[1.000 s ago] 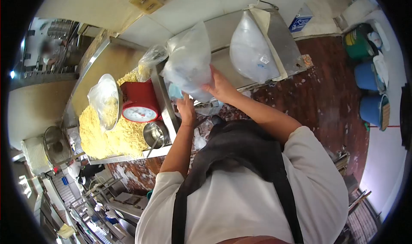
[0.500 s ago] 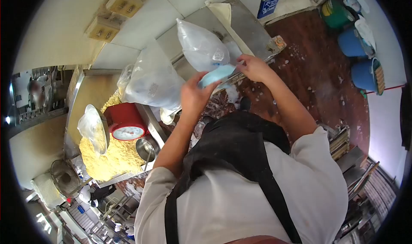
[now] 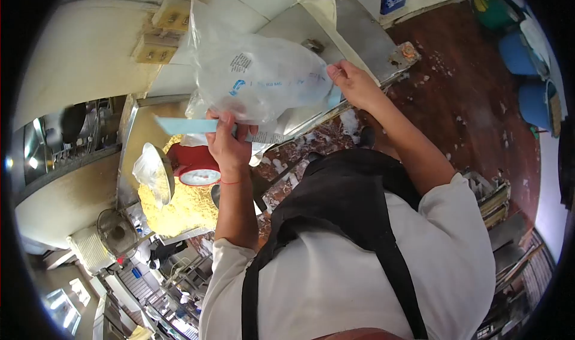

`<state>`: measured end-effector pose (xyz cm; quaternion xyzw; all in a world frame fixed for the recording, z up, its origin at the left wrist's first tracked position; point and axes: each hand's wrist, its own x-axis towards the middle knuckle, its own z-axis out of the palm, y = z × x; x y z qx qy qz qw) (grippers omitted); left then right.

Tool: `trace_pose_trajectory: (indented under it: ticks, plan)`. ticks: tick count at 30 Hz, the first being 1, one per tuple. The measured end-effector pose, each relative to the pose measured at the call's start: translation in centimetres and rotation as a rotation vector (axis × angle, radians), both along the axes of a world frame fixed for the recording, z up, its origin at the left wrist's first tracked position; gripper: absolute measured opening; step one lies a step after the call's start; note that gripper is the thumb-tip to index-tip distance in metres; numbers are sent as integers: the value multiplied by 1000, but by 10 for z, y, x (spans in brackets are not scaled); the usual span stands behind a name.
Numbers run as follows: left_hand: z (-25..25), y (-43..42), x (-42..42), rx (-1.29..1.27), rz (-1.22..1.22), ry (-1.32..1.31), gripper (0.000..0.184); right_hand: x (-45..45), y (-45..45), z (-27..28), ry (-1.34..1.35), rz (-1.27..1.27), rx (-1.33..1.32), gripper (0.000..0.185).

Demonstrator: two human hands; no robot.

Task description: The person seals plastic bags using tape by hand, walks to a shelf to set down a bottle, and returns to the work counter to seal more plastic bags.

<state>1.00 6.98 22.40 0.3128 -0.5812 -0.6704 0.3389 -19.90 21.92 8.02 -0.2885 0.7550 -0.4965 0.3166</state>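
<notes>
A clear plastic bag with blue and dark print stretches between my two hands above the metal counter. My left hand is closed on a flat light blue strip that sticks out to the left, and the bag's lower edge lies against its fingers. My right hand pinches the gathered right end of the bag. A bit of light blue shows just below the right fingers, its kind unclear. Left of my left hand stands a red scale, partly hidden by the wrist.
Yellow noodle-like strands are heaped in a metal tray, with a scale pan holding a plastic bag beside them. A metal counter runs along the wall. Blue buckets stand on the wet, littered floor at right.
My hands have moved apart, the left one leftward with the light blue strip. The clear bag now spreads between them. The view has shifted slightly.
</notes>
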Motion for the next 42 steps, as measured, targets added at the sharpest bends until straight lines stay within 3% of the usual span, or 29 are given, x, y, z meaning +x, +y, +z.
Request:
trace_pose_trajectory:
  ticks: [2,4,5,8,11,14,17,20,23,25,27,29,32,33,35,38,40,42]
  plan:
    - [-2,-7,13,-531,117,-279,15,5,-6,2,-55,-44,-42,53]
    - [22,11,8,93,331,-62,18,8,-11,-6,-75,-42,-80,51]
    - [4,-10,40,118,222,43,32,8,-11,-9,-83,-47,-95,51]
    - [3,-15,84,49,-135,201,34,17,-5,18,-138,8,-194,47]
    - [10,-2,115,54,-160,147,33,33,3,28,-406,89,-365,44]
    - [16,2,134,58,-169,97,33,55,5,32,-434,92,-451,39]
    - [17,-3,146,51,-174,51,32,63,9,51,-765,170,-415,37]
    - [26,-6,158,39,-206,-43,32,67,17,71,-840,383,-351,29]
    - [31,-14,162,25,-285,-243,31,88,3,85,-562,540,-430,22]
    - [22,-15,153,29,-349,-372,31,111,-14,85,-88,585,-654,20]
    - [8,-4,137,64,-351,-438,31,130,-23,110,-249,646,-687,24]
    - [-1,15,125,151,-243,-439,36,145,-41,109,-158,655,-707,27]
    - [-25,7,134,-11,-69,-425,41,152,-57,106,-186,669,-662,30]
    - [-40,-11,156,-49,-75,-535,37,153,-63,104,-224,673,-634,31]
    - [-44,-27,173,-21,-16,-500,37,159,-80,99,-228,527,-803,31]
    - [-26,-37,178,67,81,-292,37,149,-101,115,-522,483,-914,33]
    - [-21,-48,174,88,133,-199,37,137,-111,147,-1399,413,-755,38]
    - [-28,-68,162,79,166,-142,37,140,-145,125,-1326,430,-827,44]
